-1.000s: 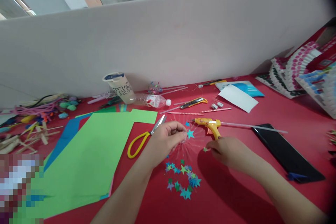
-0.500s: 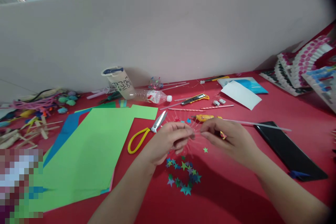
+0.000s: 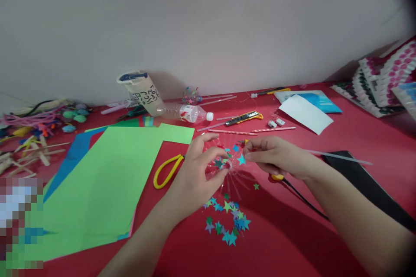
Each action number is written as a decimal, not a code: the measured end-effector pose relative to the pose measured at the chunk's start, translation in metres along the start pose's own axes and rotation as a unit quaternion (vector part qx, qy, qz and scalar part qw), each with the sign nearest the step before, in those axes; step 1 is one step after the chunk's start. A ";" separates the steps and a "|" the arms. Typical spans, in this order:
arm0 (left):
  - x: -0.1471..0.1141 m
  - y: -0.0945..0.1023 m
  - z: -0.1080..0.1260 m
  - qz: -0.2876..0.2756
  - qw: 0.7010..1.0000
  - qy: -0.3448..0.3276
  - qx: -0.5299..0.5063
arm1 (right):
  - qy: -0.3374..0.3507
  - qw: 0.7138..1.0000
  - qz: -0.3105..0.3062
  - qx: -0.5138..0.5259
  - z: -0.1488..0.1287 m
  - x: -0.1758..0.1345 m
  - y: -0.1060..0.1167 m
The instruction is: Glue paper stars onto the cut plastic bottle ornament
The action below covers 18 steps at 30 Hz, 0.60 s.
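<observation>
My left hand (image 3: 199, 169) is curled, thumb and fingers round the small ring at the middle of a clear plastic piece (image 3: 238, 178) cut into thin spread strips. Several coloured stars lie on or within this piece, partly hidden by the hand. My right hand (image 3: 269, 156) pinches at the piece's right side, its fingertips at a bright blue star (image 3: 241, 160). Under the right hand sits a yellow tool (image 3: 277, 177) with a black cord, mostly covered. Nearer me lies a loose group of blue, green and purple paper stars (image 3: 230, 238).
Yellow-handled scissors (image 3: 167, 173) and green paper sheets (image 3: 107, 190) lie left. Behind are a plastic bottle (image 3: 191, 114), a marked cup (image 3: 143, 93), a utility knife (image 3: 243, 118) and striped straws (image 3: 232, 132). A black flat object (image 3: 354, 173) lies right, beneath a translucent stick (image 3: 341, 156).
My left hand has spread from a pinch to a curl round the plastic piece's ring. The right hand has moved slightly left, and a blue star now shows at its fingertips. The view has tilted down.
</observation>
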<state>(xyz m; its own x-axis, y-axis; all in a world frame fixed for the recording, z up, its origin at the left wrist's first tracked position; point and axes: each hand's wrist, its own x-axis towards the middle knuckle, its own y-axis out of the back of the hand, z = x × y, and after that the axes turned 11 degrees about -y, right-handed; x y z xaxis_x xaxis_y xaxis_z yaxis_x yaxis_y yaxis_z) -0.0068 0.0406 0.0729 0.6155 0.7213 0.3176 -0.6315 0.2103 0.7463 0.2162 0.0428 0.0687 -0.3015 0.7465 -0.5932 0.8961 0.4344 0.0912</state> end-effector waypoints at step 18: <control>-0.017 -0.019 0.031 0.041 0.988 0.111 -0.099 | -0.004 0.991 0.025 0.132 0.012 -0.003 -0.004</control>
<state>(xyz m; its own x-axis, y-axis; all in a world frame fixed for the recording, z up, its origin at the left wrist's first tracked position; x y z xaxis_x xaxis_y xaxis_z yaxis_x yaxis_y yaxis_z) 0.0089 0.0036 0.0716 0.4528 0.8640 0.2200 -0.7691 0.2537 0.5867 0.2175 0.0334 0.0608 -0.2530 0.7597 -0.5990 0.9642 0.2492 -0.0911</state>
